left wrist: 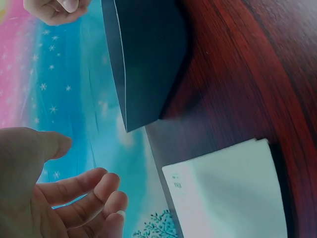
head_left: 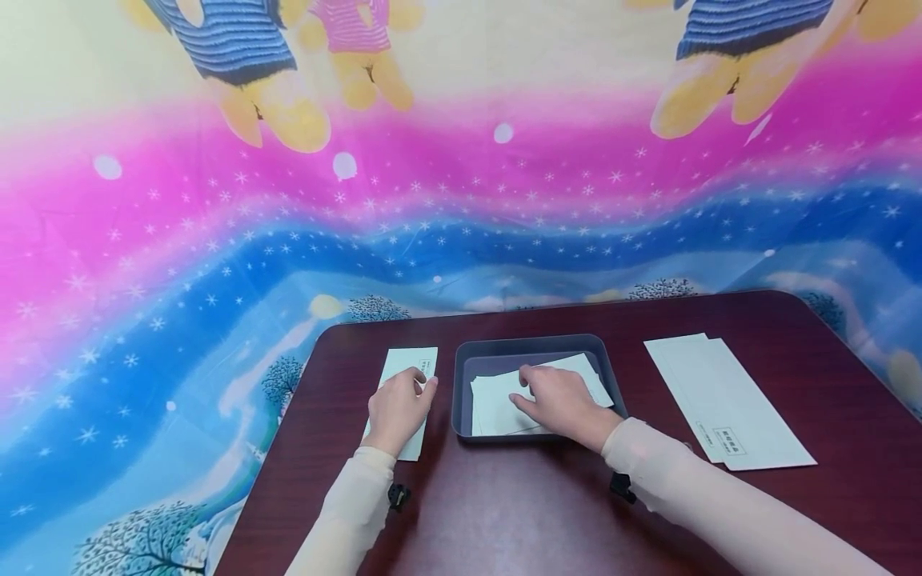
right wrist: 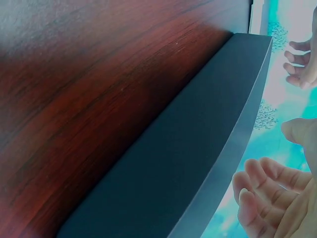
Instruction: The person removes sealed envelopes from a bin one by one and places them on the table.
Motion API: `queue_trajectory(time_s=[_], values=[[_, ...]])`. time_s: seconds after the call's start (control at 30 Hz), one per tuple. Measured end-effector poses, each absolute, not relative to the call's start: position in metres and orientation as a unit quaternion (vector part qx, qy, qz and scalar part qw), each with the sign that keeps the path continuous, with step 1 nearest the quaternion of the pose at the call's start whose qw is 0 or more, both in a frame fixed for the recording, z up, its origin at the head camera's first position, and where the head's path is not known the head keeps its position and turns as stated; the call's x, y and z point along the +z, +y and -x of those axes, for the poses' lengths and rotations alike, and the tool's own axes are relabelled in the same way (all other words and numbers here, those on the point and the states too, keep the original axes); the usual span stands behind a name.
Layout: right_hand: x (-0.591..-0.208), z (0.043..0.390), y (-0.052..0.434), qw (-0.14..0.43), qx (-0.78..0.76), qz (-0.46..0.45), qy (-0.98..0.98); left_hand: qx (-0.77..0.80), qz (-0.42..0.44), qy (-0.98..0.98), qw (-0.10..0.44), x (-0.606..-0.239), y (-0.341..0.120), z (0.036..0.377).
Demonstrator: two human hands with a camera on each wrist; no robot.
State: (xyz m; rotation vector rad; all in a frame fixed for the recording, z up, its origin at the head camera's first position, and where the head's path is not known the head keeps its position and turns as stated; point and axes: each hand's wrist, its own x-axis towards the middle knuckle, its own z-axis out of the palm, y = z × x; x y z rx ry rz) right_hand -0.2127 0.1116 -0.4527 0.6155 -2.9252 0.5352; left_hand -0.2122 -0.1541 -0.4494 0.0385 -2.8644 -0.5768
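My right hand (head_left: pixel 565 400) is reaching into the tray (head_left: pixel 461 400), fingers loose on its papers (head_left: pixel 497 396); my left hand (head_left: pixel 396 408), fingers relaxed, is resting on the envelope (head_left: pixel 410 362) at center-left, nothing filled yet.

Tray (head_left: pixel 461 364) between two envelopes (head_left: pixel 727 408) on table (head_left: pixel 504 512)

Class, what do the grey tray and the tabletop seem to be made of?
Tray: probably plastic, matte dark grey, with smooth moulded walls and rounded corners. Tabletop: wood or a wood-look laminate, glossy reddish-brown, with visible grain streaks; which one cannot be told.
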Motion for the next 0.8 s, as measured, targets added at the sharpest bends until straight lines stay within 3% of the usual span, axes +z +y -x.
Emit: queue_trajectory(time_s=[0.8], values=[[-0.458, 0.236, 0.133, 0.028, 0.157, -0.214, -0.964, -0.205, 0.03, -0.973, 0.098, -0.447, -0.124, 0.212]])
